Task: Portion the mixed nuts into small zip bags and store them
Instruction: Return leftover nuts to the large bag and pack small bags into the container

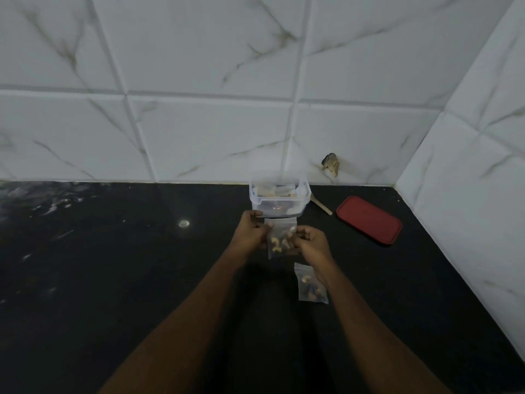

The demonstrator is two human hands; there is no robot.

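One filled bag (311,285) lying flat, left grip (252,231) and right grip (311,243) pinching second bag (281,240), one tub (278,199), one lid (368,220)

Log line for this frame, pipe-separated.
left hand: pinches zip bag | right hand: pinches it too | second bag: filled, on counter | container: open | red lid: on counter

Left hand (251,233) and right hand (311,243) pinch small zip bag (281,243) by its left and right edges, bag upright above black countertop (113,280). Cashews and darker nuts visible inside. Second filled zip bag (311,284) lies flat on countertop at 5 o'clock from held bag, partly under right forearm. Clear plastic container (279,199), lid off, at 12 o'clock, against white tiled wall (199,123). Wooden handle (322,206) at 1 o'clock, just beside container. Red lid (368,220) at 2 o'clock, flat, well apart from the hands.
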